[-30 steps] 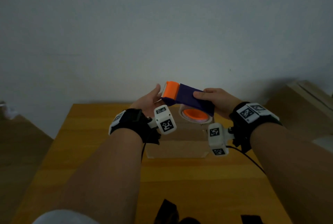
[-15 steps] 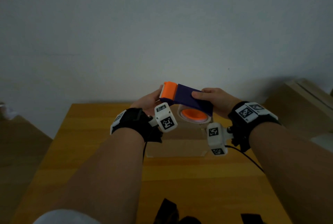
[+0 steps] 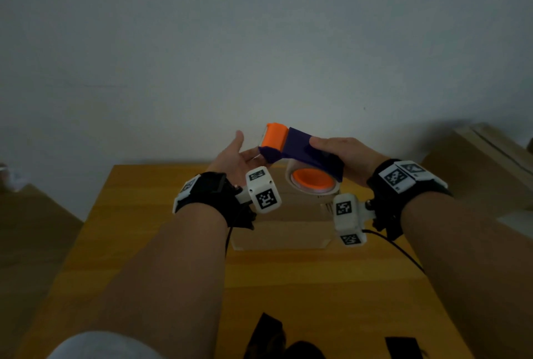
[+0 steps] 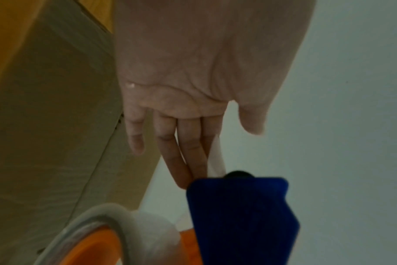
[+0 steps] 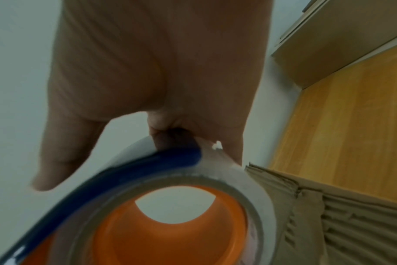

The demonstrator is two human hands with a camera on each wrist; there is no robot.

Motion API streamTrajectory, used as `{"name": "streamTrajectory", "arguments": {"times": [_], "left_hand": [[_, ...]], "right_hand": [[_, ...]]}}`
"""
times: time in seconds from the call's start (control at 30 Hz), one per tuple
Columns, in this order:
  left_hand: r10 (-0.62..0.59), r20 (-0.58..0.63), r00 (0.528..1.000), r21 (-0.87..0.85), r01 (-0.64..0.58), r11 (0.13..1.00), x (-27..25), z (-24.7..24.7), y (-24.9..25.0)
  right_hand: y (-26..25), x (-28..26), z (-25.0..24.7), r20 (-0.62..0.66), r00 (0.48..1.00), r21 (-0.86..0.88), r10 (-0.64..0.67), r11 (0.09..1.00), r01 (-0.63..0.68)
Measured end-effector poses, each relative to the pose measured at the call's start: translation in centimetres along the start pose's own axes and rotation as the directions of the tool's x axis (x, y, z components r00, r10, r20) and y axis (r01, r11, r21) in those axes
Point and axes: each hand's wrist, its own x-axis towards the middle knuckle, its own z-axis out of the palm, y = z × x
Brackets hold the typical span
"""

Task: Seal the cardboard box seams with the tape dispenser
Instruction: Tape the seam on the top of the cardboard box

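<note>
Above a cardboard box (image 3: 281, 231) at the wooden table's (image 3: 161, 243) far edge, by a pale wall (image 3: 259, 41), the right hand (image 3: 343, 156) grips the tape dispenser (image 3: 300, 153). The left hand (image 3: 233, 156) lies flat-fingered, fingertips (image 4: 181, 179) touching its front end.

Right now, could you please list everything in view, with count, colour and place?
tape dispenser: one, blue with orange roller and orange core, held in the air above the box
cardboard box: one, brown, on the table under the hands
table: one, yellow wood, against the wall
other cardboard boxes: brown, right of the table
wall: grey-white, behind
wrist cameras: two, white with black markers
left hand: open, fingers straight, touching the dispenser's front
right hand: grips the dispenser's body
</note>
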Motion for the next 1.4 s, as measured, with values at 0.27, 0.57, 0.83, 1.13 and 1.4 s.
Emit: {"name": "streamTrajectory", "arguments": {"times": [0.27, 0.57, 0.83, 1.13, 1.4], "left_hand": [[0.037, -0.116, 0.993, 0.339, 0.005, 0.941, -0.2, 0.0, 0.1], [0.026, -0.218, 0.976, 0.432, 0.072, 0.899, -0.9, -1.5, 0.5], [0.049, -0.293, 0.955, 0.486, 0.104, 0.868, -3.0, -2.7, 0.5], [0.105, -0.381, 0.918, 0.513, 0.116, 0.850, -5.2, -3.1, 0.4], [0.022, -0.337, 0.941, 0.608, 0.200, 0.769, -5.9, -4.4, 0.4]], "right_hand": [[0.0, 0.1, 0.3, 0.116, 0.990, -0.176, 0.086, 0.982, -0.064], [-2.2, 0.4, 1.0, 0.199, 0.979, -0.603, 0.036, 0.793, 0.093], [-2.8, 0.6, 2.4, 0.237, 0.967, -0.735, -0.093, 0.634, 0.241], [-2.0, 0.5, 3.5, 0.259, 0.959, -0.858, -0.118, 0.427, 0.284], [-2.5, 0.1, 3.2, 0.277, 0.960, -0.882, -0.042, 0.386, 0.271]]}}
